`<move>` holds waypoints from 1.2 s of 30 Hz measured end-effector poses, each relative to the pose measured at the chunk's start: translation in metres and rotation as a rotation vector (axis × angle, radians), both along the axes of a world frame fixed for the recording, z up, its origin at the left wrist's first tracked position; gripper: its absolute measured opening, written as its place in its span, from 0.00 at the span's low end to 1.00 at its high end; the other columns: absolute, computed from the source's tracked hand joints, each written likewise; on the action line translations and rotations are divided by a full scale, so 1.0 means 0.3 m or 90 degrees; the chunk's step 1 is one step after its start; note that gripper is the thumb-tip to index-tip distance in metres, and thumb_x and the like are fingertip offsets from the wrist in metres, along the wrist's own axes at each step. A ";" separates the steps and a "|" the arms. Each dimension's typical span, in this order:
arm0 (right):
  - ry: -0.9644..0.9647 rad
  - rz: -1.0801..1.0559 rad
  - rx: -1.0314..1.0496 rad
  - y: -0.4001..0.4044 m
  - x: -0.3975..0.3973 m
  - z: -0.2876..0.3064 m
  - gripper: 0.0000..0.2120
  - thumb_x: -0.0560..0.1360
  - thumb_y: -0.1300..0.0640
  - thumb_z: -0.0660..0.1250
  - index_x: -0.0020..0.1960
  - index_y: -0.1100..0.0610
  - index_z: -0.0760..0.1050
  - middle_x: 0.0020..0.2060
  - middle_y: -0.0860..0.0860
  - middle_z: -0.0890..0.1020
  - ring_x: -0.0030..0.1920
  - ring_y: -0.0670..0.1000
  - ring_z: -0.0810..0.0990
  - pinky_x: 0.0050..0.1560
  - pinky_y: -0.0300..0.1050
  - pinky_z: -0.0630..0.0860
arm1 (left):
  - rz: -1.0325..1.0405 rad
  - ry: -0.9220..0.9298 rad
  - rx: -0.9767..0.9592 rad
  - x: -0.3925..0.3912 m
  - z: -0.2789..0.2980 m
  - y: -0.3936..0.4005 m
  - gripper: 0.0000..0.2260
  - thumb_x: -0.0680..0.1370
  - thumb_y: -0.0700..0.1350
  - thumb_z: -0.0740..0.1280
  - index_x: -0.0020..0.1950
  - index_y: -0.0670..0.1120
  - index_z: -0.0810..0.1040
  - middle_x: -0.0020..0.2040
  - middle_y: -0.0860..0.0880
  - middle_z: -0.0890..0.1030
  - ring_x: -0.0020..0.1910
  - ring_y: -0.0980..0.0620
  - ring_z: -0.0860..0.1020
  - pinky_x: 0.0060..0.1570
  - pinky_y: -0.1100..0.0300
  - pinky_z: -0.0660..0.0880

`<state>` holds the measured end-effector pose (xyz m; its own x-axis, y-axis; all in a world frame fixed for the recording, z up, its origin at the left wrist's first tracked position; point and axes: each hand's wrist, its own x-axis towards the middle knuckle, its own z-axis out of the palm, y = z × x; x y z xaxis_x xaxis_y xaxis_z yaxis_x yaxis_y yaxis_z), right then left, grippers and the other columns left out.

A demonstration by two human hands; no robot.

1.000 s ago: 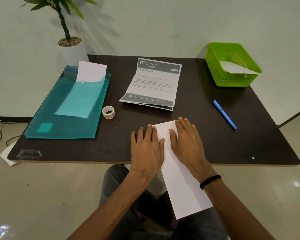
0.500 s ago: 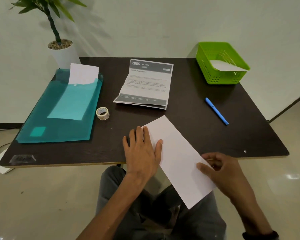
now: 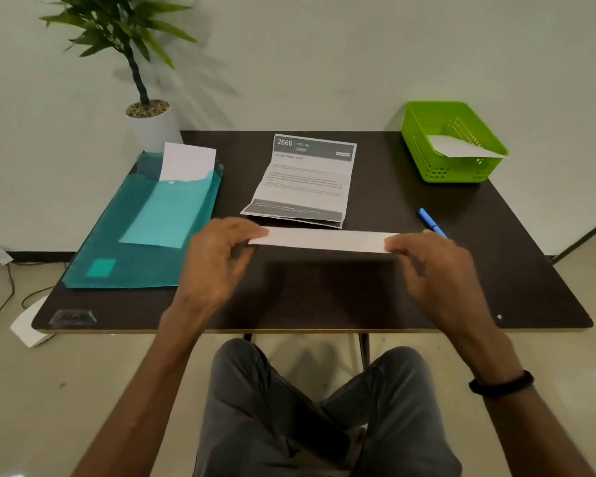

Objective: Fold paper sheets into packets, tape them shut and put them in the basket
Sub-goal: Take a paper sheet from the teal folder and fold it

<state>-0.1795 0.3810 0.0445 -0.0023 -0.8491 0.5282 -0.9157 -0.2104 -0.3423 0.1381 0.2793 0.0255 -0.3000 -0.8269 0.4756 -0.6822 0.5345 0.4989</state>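
Note:
A folded white paper sheet [image 3: 324, 239] hangs level above the dark table [image 3: 324, 297], seen nearly edge-on as a long narrow strip. My left hand [image 3: 217, 259] pinches its left end and my right hand [image 3: 434, 266] pinches its right end. The green basket [image 3: 427, 146] stands at the back right corner with a white folded packet [image 3: 461, 149] inside. The tape roll is hidden behind my left hand.
A teal folder [image 3: 145, 228] with a white sheet [image 3: 188, 161] sticking out lies at the left. A printed sheet [image 3: 307, 180] lies at the back middle. A blue pen [image 3: 430, 223] lies beside my right hand. A potted plant [image 3: 148, 122] stands at the back left.
The paper lay flat over the table's front edge under my left hand. Now both hands have lifted it off the table and turned it crosswise, one end in each hand.

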 end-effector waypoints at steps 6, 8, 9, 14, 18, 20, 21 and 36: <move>-0.018 0.019 0.194 0.014 0.043 -0.236 0.13 0.78 0.67 0.71 0.61 0.58 0.83 0.62 0.57 0.83 0.66 0.58 0.81 0.68 0.60 0.76 | 0.022 -0.167 0.064 0.024 -0.179 0.032 0.15 0.77 0.34 0.72 0.62 0.47 0.85 0.62 0.48 0.84 0.63 0.46 0.78 0.64 0.50 0.77; -0.027 0.022 0.209 0.025 0.040 -0.287 0.15 0.77 0.69 0.70 0.61 0.58 0.83 0.65 0.56 0.82 0.69 0.57 0.78 0.70 0.59 0.75 | 0.060 -0.176 0.021 0.036 -0.196 0.028 0.15 0.77 0.34 0.72 0.62 0.47 0.85 0.63 0.48 0.83 0.65 0.44 0.75 0.63 0.46 0.76; -0.035 0.019 0.206 0.028 0.037 -0.305 0.16 0.77 0.70 0.69 0.61 0.58 0.83 0.66 0.56 0.81 0.70 0.57 0.77 0.70 0.60 0.75 | 0.104 -0.148 0.001 0.044 -0.198 0.024 0.15 0.77 0.35 0.71 0.63 0.47 0.85 0.65 0.47 0.82 0.66 0.43 0.74 0.63 0.45 0.74; -0.072 0.015 0.149 0.031 0.043 -0.351 0.18 0.74 0.73 0.70 0.60 0.59 0.83 0.65 0.56 0.82 0.68 0.58 0.78 0.66 0.64 0.78 | 0.354 -0.102 0.120 0.069 -0.174 -0.088 0.29 0.78 0.60 0.70 0.77 0.51 0.70 0.78 0.45 0.65 0.77 0.40 0.59 0.74 0.39 0.59; -0.110 0.000 0.109 0.030 0.043 -0.371 0.18 0.74 0.74 0.70 0.60 0.59 0.83 0.64 0.55 0.82 0.68 0.56 0.78 0.65 0.63 0.79 | 0.353 -0.129 0.216 0.070 -0.201 -0.182 0.32 0.76 0.66 0.69 0.76 0.52 0.70 0.79 0.45 0.62 0.79 0.40 0.54 0.78 0.36 0.53; -0.124 0.004 0.101 0.030 0.040 -0.370 0.18 0.73 0.74 0.71 0.59 0.59 0.83 0.64 0.54 0.82 0.68 0.54 0.78 0.64 0.63 0.79 | 0.342 -0.088 0.210 0.068 -0.211 -0.195 0.27 0.77 0.62 0.71 0.71 0.52 0.74 0.77 0.44 0.65 0.78 0.40 0.57 0.77 0.36 0.56; -0.135 0.010 0.095 0.030 0.040 -0.367 0.18 0.73 0.74 0.71 0.59 0.59 0.83 0.63 0.54 0.82 0.68 0.53 0.78 0.64 0.63 0.80 | 0.336 -0.066 0.197 0.066 -0.210 -0.192 0.25 0.76 0.61 0.72 0.70 0.52 0.75 0.76 0.44 0.67 0.77 0.41 0.59 0.76 0.36 0.58; -0.641 0.132 0.202 0.064 0.242 -0.021 0.21 0.67 0.52 0.79 0.58 0.57 0.83 0.49 0.49 0.88 0.50 0.52 0.88 0.49 0.47 0.85 | -0.232 0.119 0.180 -0.169 0.010 0.235 0.21 0.79 0.46 0.74 0.71 0.56 0.76 0.64 0.58 0.76 0.65 0.52 0.76 0.62 0.56 0.78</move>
<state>-0.1070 0.4002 0.0383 -0.1537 -0.9808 0.1198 -0.1391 -0.0986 -0.9854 0.0874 0.3498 0.0285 -0.5247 -0.7885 0.3209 -0.3618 0.5478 0.7543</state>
